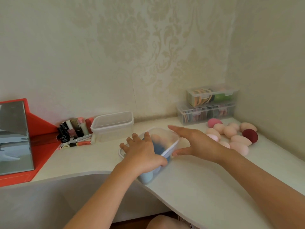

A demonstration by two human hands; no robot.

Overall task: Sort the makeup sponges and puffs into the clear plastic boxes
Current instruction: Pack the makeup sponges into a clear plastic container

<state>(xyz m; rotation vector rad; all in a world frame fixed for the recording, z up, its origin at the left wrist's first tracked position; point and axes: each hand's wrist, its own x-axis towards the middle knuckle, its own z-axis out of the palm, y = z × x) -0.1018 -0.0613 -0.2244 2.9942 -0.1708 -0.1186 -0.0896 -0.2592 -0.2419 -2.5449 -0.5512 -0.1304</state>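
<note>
Left hand (pixel 145 154) grips the clear box (pixel 166 146), right hand (pixel 194 142) spread wide beside loose sponges (pixel 231 134).

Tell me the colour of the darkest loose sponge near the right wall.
Dark maroon sponge, at the right edge of the pink pile; the head view shows it clearly.

Clear plastic box (pixel 171 142); matt foam sponges (pixel 241 140).

Setting: home, you sit at dressing corner. Damask wallpaper (pixel 148 47) on both walls. White vanity table (pixel 206 179) with curved edge. Mirror (pixel 14 138) in red stand at your left. Nail polish and lipsticks (pixel 74 129) clustered at wall. Makeup sponges (pixel 231 134) loose near corner, clear boxes (pixel 208 104) stacked behind.
</note>
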